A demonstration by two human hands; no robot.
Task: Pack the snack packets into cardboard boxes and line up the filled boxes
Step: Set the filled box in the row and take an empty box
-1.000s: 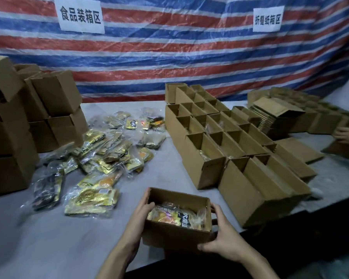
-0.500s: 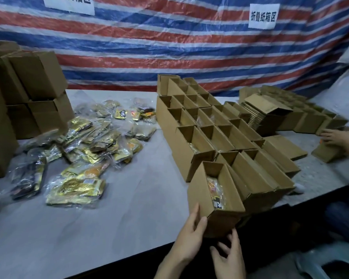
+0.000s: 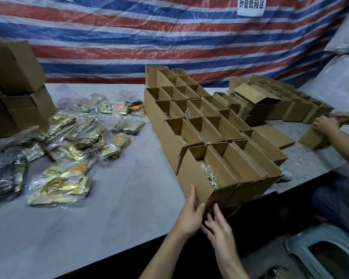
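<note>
A filled cardboard box (image 3: 191,176) with snack packets inside stands at the table's front edge, pressed against the rows of open boxes (image 3: 201,125). My left hand (image 3: 189,214) lies with straight fingers against its near left corner. My right hand (image 3: 220,228) hovers just below the box's front face, fingers spread and holding nothing. A heap of loose snack packets (image 3: 75,141) in gold and clear wrappers covers the table's left half.
Closed boxes (image 3: 16,93) are stacked at far left. A pile of flat cartons (image 3: 252,103) and more boxes lie at back right, where another person's hands (image 3: 328,123) work on a carton. A blue stool (image 3: 322,256) stands below right. Grey table (image 3: 109,208).
I carried the filled box from in front of me to the right and set it against the front row of boxes. Both hands have let go of it and now touch or hover by its near corner.
</note>
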